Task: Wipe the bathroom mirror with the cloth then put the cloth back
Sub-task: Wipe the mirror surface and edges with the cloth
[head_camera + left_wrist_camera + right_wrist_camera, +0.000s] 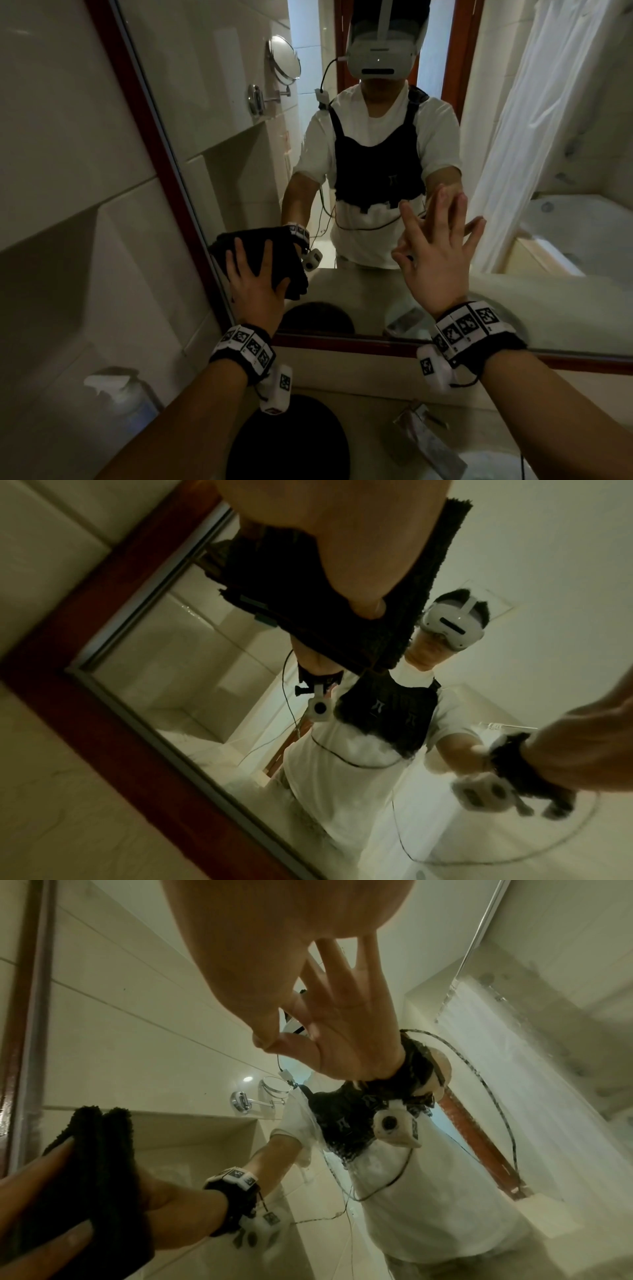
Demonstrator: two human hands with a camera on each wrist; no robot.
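A folded black cloth (282, 255) lies flat against the bathroom mirror (239, 130) near its lower left corner, beside the red-brown frame (150, 137). My left hand (255, 275) presses it to the glass with fingers spread and straight. In the left wrist view the cloth (342, 615) shows under my left hand (308, 539). My right hand (435, 260) rests flat on the glass to the right, fingers spread, holding nothing. The right wrist view shows the right hand (274, 947) meeting its reflection and the cloth (99, 1164) at lower left.
Below the mirror runs a counter with a spray bottle (126, 394) at the left, a round black object (291, 442) in the middle and a crumpled foil packet (428, 438) to the right. Tiled wall (68, 171) is left of the frame. The glass reflects me, a shower curtain and a bathtub.
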